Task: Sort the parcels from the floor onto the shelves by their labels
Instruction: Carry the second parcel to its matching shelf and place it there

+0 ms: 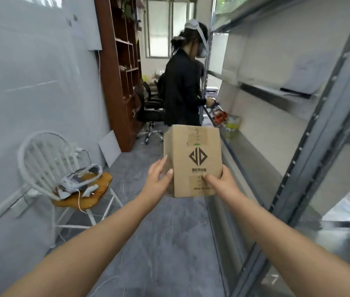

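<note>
I see big gray metal shelves (298,133) running down my right side, with a few small things lying far along one low board, too blurry for me to name. The gray floor (159,243) stretches ahead between the shelves and a pale wall. A tall brown bookcase (120,67) stands at the far left. Another person in dark clothes (182,86) stands by the shelves, wearing a headset, with a black office chair (150,110) just behind them. Near me on the left is a white chair (47,159) with a wooden seat, and a white headset (79,181) with a cable lies on it. In front of me I hold a brown cardboard box (193,161) up in the air, above the floor and beside the shelves, with a dark diamond logo facing me. My left hand (159,179) is pressed on its left side, thumb on the front. My right hand (219,181) grips the lower right corner, thumb across the front.
</note>
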The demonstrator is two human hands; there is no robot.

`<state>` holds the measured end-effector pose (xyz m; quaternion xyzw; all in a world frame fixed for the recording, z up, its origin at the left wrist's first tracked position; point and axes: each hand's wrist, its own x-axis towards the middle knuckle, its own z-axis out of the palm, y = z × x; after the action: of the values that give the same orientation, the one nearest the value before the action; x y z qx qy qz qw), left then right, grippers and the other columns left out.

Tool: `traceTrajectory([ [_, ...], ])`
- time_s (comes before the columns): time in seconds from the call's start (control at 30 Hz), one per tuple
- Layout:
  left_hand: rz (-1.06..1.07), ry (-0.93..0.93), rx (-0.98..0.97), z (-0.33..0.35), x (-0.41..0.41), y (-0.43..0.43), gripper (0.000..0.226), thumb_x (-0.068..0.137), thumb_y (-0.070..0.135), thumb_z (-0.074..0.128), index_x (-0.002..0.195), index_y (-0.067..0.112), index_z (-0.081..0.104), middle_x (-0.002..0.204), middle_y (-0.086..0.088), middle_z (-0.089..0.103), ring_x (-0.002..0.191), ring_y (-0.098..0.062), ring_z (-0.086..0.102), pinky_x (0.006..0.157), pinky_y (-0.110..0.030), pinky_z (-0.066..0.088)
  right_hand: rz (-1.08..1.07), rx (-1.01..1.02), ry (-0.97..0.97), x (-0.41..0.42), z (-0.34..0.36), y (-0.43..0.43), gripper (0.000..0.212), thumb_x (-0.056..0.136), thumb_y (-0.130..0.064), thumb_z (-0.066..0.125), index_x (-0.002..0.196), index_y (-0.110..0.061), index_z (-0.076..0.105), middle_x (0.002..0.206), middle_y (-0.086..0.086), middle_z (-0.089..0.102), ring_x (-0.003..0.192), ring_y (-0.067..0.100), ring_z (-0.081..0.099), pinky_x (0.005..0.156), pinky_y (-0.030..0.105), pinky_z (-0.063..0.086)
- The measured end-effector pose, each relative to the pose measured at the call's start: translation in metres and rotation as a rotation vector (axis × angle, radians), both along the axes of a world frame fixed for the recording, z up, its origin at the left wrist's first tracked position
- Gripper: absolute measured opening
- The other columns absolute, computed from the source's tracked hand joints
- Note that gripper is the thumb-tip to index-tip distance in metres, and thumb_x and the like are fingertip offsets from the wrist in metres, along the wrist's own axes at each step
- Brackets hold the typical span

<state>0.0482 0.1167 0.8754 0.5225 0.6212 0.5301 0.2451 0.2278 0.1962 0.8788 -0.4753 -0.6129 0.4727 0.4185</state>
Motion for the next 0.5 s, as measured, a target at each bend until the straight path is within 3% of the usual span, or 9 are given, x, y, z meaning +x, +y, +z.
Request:
traceTrajectory([
  [0.1, 0.010, -0.119, -0.028, 0.021, -0.004, 0.002, 0.078, 0.087, 0.041, 0.059, 0.148, 0.032, 0.011, 0.156, -0.005, 0.010, 0.141, -0.025, 0.024, 0.112, -0.041, 0.028, 0.005, 0.025, 0.047, 0.002, 0.022, 0.000, 0.049, 0.084, -0.014, 0.065, 0.128, -0.011, 0.044, 0.117, 0.003, 0.059, 0.098, 0.014, 0.059, 0.066, 0.015, 0.049],
  [0.17, 0.005, -0.258, -0.082, 0.034, -0.007, 0.003, 0.101, 0.072, 0.053, 0.068, 0.148, 0.033, 0.003, 0.158, -0.005, 0.010, 0.140, -0.027, 0.026, 0.106, -0.042, 0.033, 0.025, 0.022, 0.100, 0.001, 0.032, 0.000, 0.052, 0.084, -0.017, 0.065, 0.131, -0.012, 0.042, 0.123, 0.005, 0.059, 0.107, 0.018, 0.059, 0.079, 0.026, 0.052],
  [0.23, -0.051, -0.417, -0.160, 0.045, -0.010, 0.004, 0.117, 0.054, 0.063, 0.071, 0.148, 0.031, 0.008, 0.154, -0.006, 0.026, 0.136, -0.027, 0.035, 0.103, -0.044, 0.039, 0.056, 0.022, 0.124, 0.000, 0.040, -0.001, 0.057, 0.084, -0.021, 0.066, 0.134, -0.013, 0.041, 0.127, 0.006, 0.058, 0.114, 0.021, 0.057, 0.095, 0.040, 0.050],
  [0.33, -0.217, -0.497, -0.184, 0.056, -0.012, 0.004, 0.098, 0.042, 0.070, 0.076, 0.125, 0.028, 0.048, 0.134, -0.002, 0.057, 0.119, -0.023, 0.055, 0.092, -0.049, 0.051, 0.103, 0.043, 0.158, -0.003, 0.051, -0.006, 0.062, 0.084, -0.023, 0.067, 0.138, -0.018, 0.037, 0.132, 0.004, 0.055, 0.118, 0.021, 0.054, 0.100, 0.045, 0.047],
  [0.43, -0.231, -0.494, -0.131, 0.062, -0.008, 0.003, 0.085, 0.041, 0.071, 0.076, 0.113, 0.030, 0.055, 0.123, 0.000, 0.064, 0.114, -0.022, 0.058, 0.088, -0.047, 0.054, 0.081, 0.136, 0.215, -0.007, 0.062, -0.015, 0.074, 0.085, -0.020, 0.064, 0.145, -0.026, 0.021, 0.138, -0.002, 0.043, 0.116, 0.012, 0.048, 0.093, 0.032, 0.047],
  [0.5, -0.229, -0.512, -0.093, 0.065, -0.004, 0.002, 0.088, 0.042, 0.071, 0.076, 0.117, 0.028, 0.055, 0.121, -0.001, 0.065, 0.114, -0.023, 0.059, 0.092, -0.049, 0.052, 0.007, 0.241, 0.105, -0.010, 0.067, -0.022, 0.084, 0.081, -0.029, 0.066, 0.147, -0.033, 0.015, 0.147, 0.000, 0.030, 0.127, 0.017, 0.039, 0.102, 0.037, 0.041],
])
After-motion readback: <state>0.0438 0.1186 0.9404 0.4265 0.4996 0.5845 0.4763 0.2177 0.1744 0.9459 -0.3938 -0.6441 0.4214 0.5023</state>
